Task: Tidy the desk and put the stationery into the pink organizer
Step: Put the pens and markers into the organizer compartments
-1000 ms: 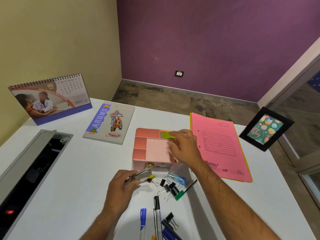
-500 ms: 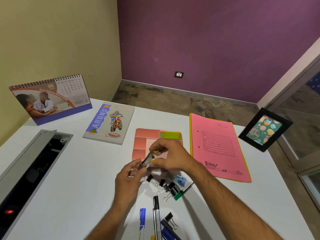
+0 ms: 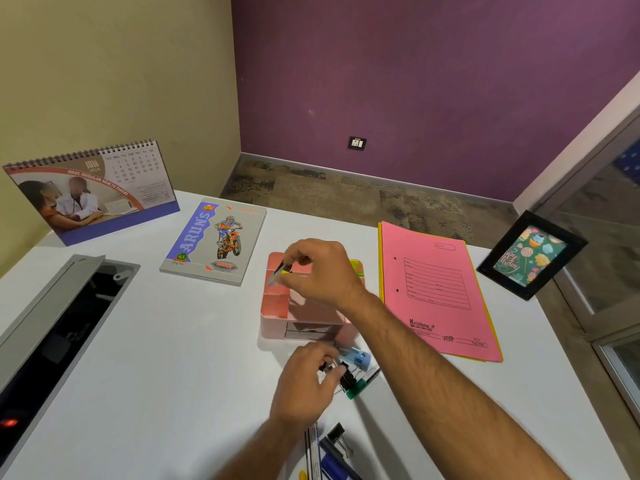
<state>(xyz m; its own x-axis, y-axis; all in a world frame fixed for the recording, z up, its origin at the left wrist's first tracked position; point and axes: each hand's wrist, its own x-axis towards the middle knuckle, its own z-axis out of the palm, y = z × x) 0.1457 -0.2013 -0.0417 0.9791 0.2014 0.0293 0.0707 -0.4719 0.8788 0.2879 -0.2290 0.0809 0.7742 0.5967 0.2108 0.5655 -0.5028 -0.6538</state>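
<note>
Over organizer [image 3: 273, 306] rim — stapler [image 3: 281, 271]

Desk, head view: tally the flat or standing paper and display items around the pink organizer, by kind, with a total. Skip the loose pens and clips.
Desk calendar: 1
Notebook with motorbike cover: 1
Pink file folder: 1
Black picture frame: 1
Total: 4

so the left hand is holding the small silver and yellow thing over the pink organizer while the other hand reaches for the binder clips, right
Not quite: the hands are swapped. In the head view the right hand holds the small silver and yellow thing over the pink organizer, while the left hand reaches for the binder clips.
</note>
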